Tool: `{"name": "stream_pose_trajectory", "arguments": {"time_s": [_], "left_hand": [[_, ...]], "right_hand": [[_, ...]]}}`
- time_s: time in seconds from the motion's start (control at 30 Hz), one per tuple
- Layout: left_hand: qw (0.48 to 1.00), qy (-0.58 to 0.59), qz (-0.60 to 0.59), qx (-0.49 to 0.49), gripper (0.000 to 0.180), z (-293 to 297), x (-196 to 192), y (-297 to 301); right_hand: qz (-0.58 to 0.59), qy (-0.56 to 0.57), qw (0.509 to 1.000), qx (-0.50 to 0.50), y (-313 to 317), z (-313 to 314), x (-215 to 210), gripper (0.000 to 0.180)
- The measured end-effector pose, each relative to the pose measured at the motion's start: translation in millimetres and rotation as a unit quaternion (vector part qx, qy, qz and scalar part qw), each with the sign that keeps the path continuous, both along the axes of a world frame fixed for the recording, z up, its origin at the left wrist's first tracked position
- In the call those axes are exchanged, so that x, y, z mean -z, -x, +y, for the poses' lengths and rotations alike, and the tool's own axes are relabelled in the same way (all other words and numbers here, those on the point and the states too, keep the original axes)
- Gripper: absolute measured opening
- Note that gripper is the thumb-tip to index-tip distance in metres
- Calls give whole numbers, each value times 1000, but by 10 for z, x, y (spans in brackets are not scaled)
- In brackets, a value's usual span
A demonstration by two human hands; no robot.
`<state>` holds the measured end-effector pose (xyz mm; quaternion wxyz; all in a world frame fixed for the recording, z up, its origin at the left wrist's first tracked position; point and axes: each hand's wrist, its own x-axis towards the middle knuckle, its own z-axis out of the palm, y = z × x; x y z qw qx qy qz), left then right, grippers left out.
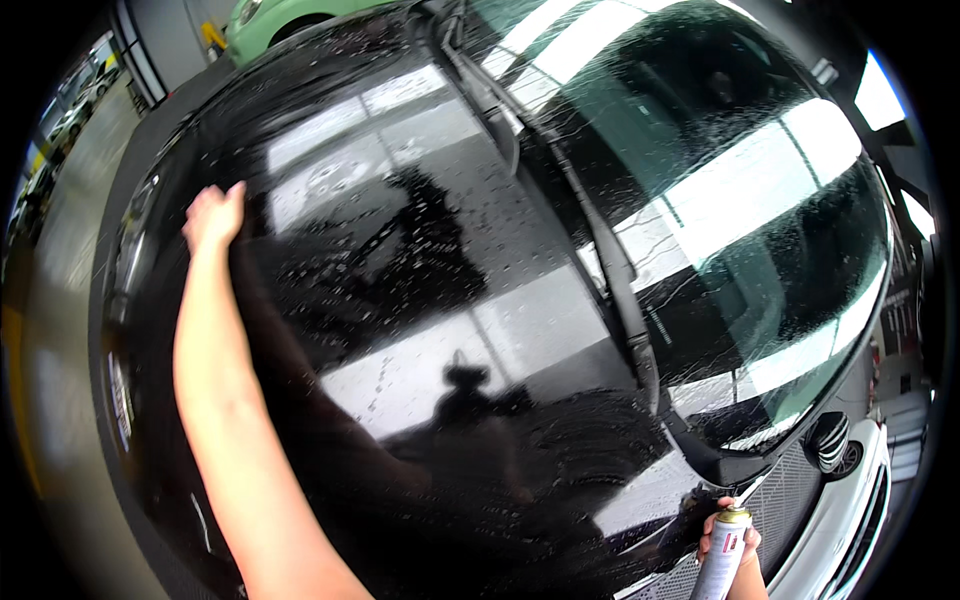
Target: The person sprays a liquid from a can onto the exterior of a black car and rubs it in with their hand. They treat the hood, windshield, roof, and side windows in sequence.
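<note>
A glossy black car hood (540, 230) spreads out below me, dotted with water drops and smeared with wet streaks. Far out on its front left part lies my left hand (213, 215), arm stretched, fingers bent down against the paint with the thumb at the right. Whatever is under those fingers is hidden. At the lower right, my right hand (748, 550) is wrapped round a pale aerosol can (718, 560) with a gold-coloured top and a white nozzle, upright beside the hood's rear corner.
Beyond the hood rises a wet windshield (700, 140) with black wipers (610, 250) along its base. A side mirror (828, 442) sticks out at the right, near a white car (845, 520). A light green car (275, 22) stands at the far side. Grey floor (75, 260) runs along the left.
</note>
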<state>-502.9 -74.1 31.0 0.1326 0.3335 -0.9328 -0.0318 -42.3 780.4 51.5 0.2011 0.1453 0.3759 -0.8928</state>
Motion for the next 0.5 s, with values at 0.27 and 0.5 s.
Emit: {"name": "stream_pose_trajectory", "arguments": {"time_s": [0.27,0.5], "left_hand": [[914,14,-70,400,79,3291,-232,1526],[847,19,-20,531,85,3519,-119,-422]], "right_hand": [[2,-24,1000,19,82,-111,-87,84],[12,-33,998,48,67,-161,-49,85]]}}
